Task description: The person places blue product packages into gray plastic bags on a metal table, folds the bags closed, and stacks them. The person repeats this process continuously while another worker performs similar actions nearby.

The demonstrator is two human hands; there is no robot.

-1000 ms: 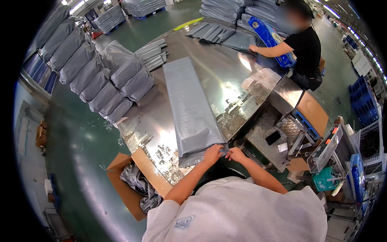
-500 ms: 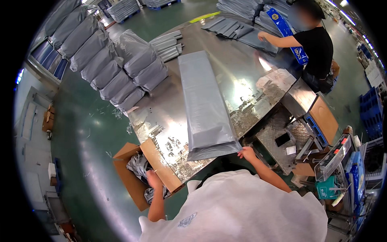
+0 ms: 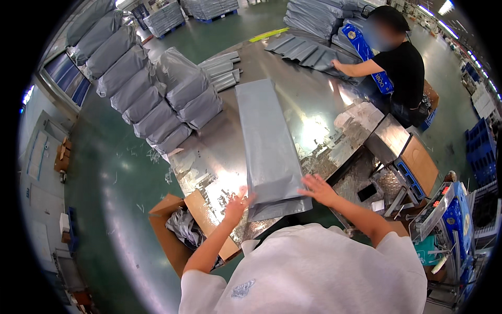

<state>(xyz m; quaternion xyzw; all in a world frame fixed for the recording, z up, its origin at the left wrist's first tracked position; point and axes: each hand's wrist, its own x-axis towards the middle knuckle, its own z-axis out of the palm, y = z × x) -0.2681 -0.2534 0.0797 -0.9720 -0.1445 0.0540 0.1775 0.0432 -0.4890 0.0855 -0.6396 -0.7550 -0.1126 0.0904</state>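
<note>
A long grey plastic bag [image 3: 267, 138], filled flat and broad, lies lengthwise on the metal table [image 3: 209, 152], its near end at the table's front edge. My left hand [image 3: 238, 205] is at the bag's lower left side, fingers spread and slightly blurred. At the lower right side, my right hand [image 3: 319, 190] has its fingers stretched out against or just beside the bag's edge. Neither hand grips anything. The bag's near flap [image 3: 280, 208] lies flat between them.
A cardboard box [image 3: 170, 230] with crumpled grey plastic stands by my left arm. Stacked wrapped grey bundles [image 3: 141, 89] rise at the left. Across the table a person [image 3: 402, 68] handles grey bags [image 3: 308, 52]. A scale-like device [image 3: 410, 172] and a phone [image 3: 367, 192] sit at the right.
My left hand has come up from the cardboard box to the bag's left side. My right hand has let go of the bag's near corner and moved up its right side.
</note>
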